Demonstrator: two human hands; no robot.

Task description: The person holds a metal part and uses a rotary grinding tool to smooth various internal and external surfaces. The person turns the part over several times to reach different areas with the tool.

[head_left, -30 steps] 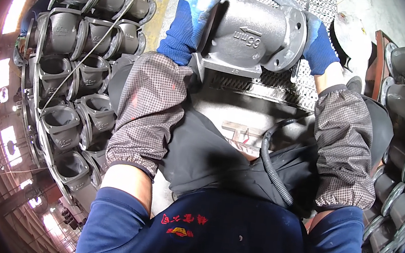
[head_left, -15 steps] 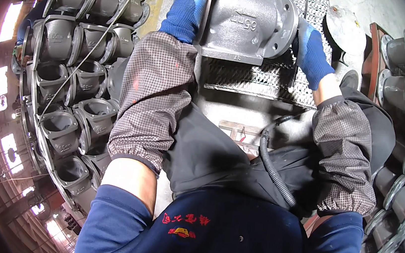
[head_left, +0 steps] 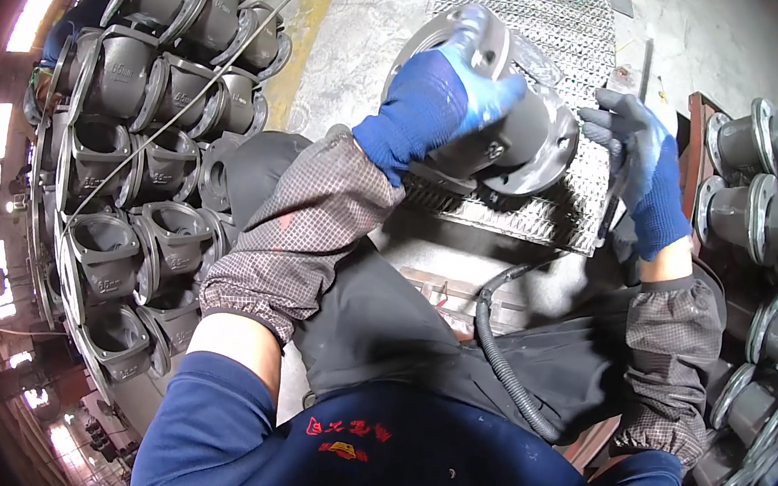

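My left hand [head_left: 444, 96], in a blue glove, grips a grey cast-iron valve body [head_left: 501, 141] by its upper left flange. The casting is tilted over a patterned metal grate [head_left: 507, 216], and its round flange [head_left: 553, 147] faces right. To the right of the casting is my right hand [head_left: 636, 142], gloved in blue and grey and apart from it. Its fingers stretch leftward with gaps between them. A thin dark rod-like tool [head_left: 646, 71] runs behind this hand, and a dark length shows below the fingers; contact with it is unclear.
Stacked grey valve bodies [head_left: 121, 68] stand at left, crossed by a thin cable [head_left: 168, 122]. More flanged castings [head_left: 761, 223] are at right, beside a reddish-brown frame [head_left: 699, 134]. A ribbed black hose [head_left: 508, 381] lies across my lap.
My right hand has let go of the casting's flange and moved right. My left hand has turned and tilted the casting, which sits lower in view.
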